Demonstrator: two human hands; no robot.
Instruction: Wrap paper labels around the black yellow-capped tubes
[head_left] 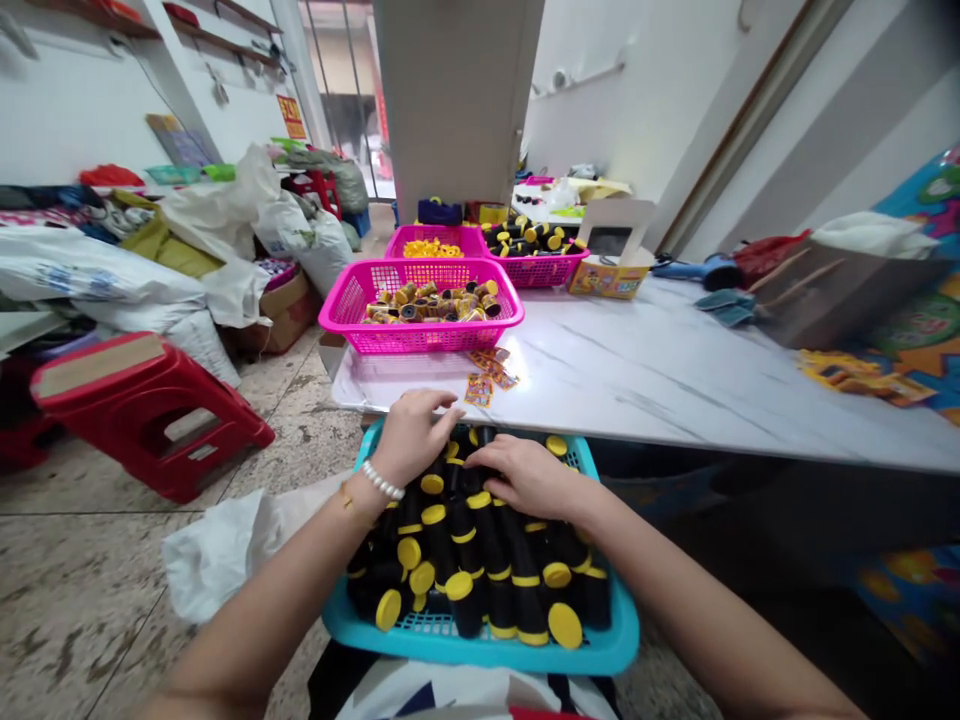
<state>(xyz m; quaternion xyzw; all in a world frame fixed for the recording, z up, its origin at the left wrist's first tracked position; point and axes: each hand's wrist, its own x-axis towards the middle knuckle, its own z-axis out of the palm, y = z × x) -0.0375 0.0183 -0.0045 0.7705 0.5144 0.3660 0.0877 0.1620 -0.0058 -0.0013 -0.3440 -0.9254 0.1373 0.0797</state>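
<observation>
A turquoise basket (480, 645) rests on my lap, full of black tubes with yellow caps (480, 560). Both hands reach into its far end. My left hand (416, 432), with a pearl bracelet at the wrist, curls its fingers down over the tubes near the table edge. My right hand (529, 478) lies on top of the tubes with its fingers bent around them. What each hand actually grips is hidden under the fingers.
A white marble-look table (660, 380) stands just beyond the basket. On it are a pink basket (420, 335) of wrapped tubes, further pink baskets (540, 270), small yellow labels (487, 375) and a cardboard box (611, 265). A red stool (150, 410) and white sacks are at left.
</observation>
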